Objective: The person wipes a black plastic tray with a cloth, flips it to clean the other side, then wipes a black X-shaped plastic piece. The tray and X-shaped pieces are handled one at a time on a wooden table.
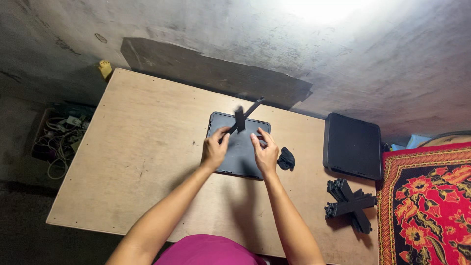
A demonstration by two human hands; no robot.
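1. Strip (244, 116): black, blurred; long axis runs up-right from the grip, above the tray (239, 145).
2. Left hand (214, 150): pinched on strip's lower end.
3. Right hand (265, 153): just beside, fingers loose, holding nothing visible.

Your bench (147, 162) is bare, matt plywood, scuffed and lightly stained. The flat panel (239, 156) under your hands looks like matt black plastic, as do the cross-shaped pieces (349, 203). The rug (431, 201) is woven, patterned cloth.
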